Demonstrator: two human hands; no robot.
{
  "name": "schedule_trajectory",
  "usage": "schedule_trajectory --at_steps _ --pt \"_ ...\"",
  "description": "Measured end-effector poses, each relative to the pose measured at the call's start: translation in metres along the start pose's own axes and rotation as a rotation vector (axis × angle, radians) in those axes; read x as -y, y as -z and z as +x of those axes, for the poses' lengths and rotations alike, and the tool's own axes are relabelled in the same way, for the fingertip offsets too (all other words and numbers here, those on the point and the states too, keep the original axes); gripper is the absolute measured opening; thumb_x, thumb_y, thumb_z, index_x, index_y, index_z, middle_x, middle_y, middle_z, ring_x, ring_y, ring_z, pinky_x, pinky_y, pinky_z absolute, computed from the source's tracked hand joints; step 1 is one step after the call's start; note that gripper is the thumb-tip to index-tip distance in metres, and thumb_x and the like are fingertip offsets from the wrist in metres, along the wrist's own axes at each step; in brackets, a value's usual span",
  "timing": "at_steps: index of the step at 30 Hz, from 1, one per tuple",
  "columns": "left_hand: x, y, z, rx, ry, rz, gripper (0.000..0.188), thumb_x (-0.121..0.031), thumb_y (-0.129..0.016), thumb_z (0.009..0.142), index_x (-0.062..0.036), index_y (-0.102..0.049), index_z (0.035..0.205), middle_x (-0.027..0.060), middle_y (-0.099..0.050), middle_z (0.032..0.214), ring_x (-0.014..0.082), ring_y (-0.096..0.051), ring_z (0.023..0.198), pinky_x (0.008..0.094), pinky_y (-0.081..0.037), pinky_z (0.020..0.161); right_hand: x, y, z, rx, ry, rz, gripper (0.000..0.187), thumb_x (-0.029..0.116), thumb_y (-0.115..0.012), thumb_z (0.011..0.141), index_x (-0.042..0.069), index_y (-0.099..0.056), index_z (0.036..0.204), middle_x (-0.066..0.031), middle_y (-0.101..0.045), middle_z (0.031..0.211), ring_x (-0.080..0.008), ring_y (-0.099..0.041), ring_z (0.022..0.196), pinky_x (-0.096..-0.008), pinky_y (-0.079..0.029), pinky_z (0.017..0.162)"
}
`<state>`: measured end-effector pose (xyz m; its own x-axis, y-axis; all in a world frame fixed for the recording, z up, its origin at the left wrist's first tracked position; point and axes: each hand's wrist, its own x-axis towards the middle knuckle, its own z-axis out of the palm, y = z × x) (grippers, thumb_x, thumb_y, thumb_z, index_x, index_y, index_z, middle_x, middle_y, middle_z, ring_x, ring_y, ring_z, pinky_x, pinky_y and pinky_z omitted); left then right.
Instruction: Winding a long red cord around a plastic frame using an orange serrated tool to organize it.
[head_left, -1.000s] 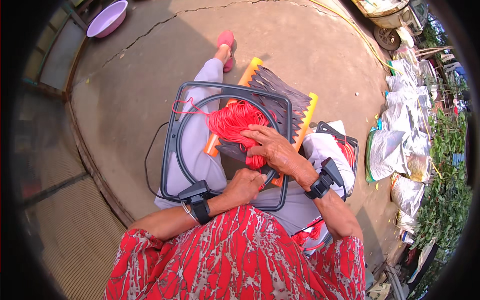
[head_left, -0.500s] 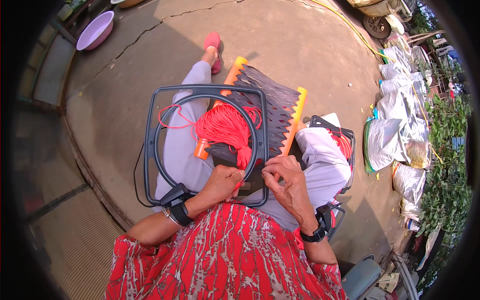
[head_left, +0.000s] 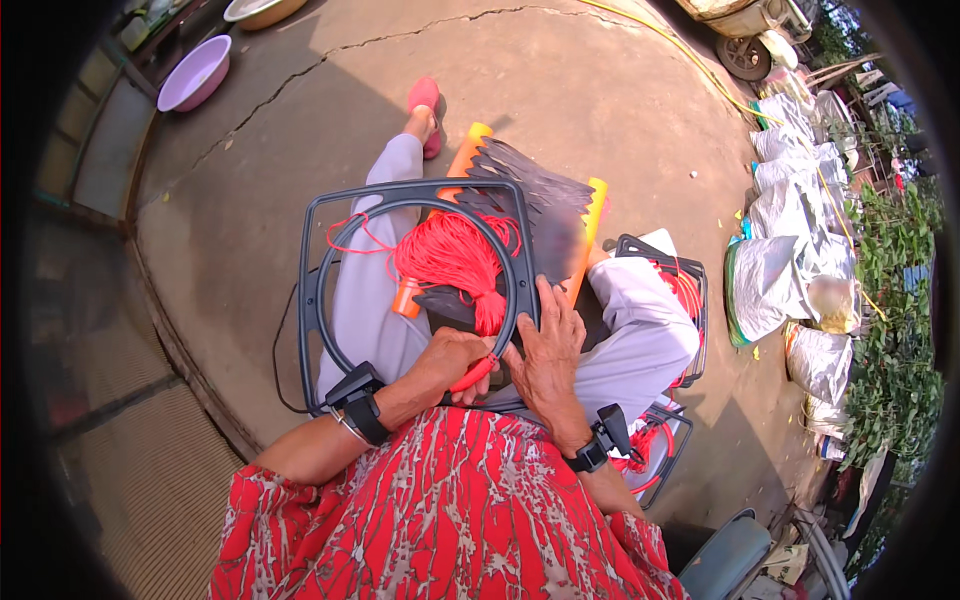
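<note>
A black plastic frame [head_left: 420,186] with a round ring inside it lies over my lap. My left hand [head_left: 455,352] is closed on the ring's near edge, where red cord [head_left: 472,374] is wrapped round it. Against the frame's near right side rests my right hand [head_left: 549,355], its fingers stretched out and its thumb near the wrapped cord. A tied hank of red cord [head_left: 448,255] shows through the ring. Under the hank is a dark slatted piece [head_left: 495,170] with orange-yellow toothed bars [head_left: 592,215] along its sides.
More black frames with red cord [head_left: 684,290] stand by my right leg. White sacks [head_left: 770,280] line the right side beside green plants [head_left: 900,310]. A purple basin [head_left: 195,74] sits far left, and a yellow hose [head_left: 690,45] crosses the far ground.
My right hand has moved from a pinch beside the frame to lie against its edge with fingers extended. The frame has shifted slightly right, and the red wrapping on the ring shows more.
</note>
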<state>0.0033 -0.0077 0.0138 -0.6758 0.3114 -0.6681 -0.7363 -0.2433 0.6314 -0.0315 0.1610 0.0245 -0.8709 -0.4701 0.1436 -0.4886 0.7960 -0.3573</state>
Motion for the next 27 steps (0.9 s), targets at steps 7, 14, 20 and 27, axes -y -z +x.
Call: schedule_trajectory --at_steps 7,14,20,27 --pt "-0.003 0.005 0.006 0.032 0.048 -0.136 0.040 -0.028 -0.046 0.100 0.0061 -0.061 0.087 0.0144 -0.062 0.060 0.0181 -0.053 0.039 0.0291 -0.043 0.037 0.000 -0.012 0.017 -0.035 0.008 -0.074 0.028 0.016 -0.075 0.065 0.000 -0.064 0.085 -0.0208 -0.036 0.146 -0.0392 -0.034 0.132 -0.0529 -0.027 0.104" --pt "0.003 -0.001 0.005 0.097 0.101 -0.152 0.037 -0.024 -0.047 0.099 0.0062 -0.061 0.085 0.0147 -0.061 0.059 0.0188 -0.053 0.039 0.0296 -0.042 0.037 -0.002 0.005 0.003 0.010 -0.083 0.118 0.019 0.006 -0.071 0.065 -0.001 -0.060 0.078 -0.0274 -0.037 0.142 -0.0424 -0.038 0.128 -0.0507 -0.030 0.103" --pt "0.003 -0.004 0.005 0.109 0.086 -0.122 0.035 -0.023 -0.048 0.099 0.0048 -0.062 0.083 0.0142 -0.061 0.058 0.0186 -0.054 0.040 0.0291 -0.041 0.037 0.004 0.016 -0.016 -0.084 -0.157 0.292 0.019 0.008 -0.072 0.065 0.000 -0.062 0.080 -0.0270 -0.040 0.140 -0.0419 -0.040 0.126 -0.0495 -0.033 0.100" --pt "0.006 -0.007 0.007 0.009 0.043 -0.087 0.039 -0.024 -0.045 0.099 0.0030 -0.062 0.076 0.0108 -0.059 0.054 0.0153 -0.051 0.036 0.0270 -0.036 0.030 0.008 0.015 -0.015 -0.030 -0.255 0.352 0.019 0.012 -0.072 0.064 -0.002 -0.061 0.072 -0.0255 -0.043 0.138 -0.0399 -0.045 0.119 -0.0472 -0.036 0.096"
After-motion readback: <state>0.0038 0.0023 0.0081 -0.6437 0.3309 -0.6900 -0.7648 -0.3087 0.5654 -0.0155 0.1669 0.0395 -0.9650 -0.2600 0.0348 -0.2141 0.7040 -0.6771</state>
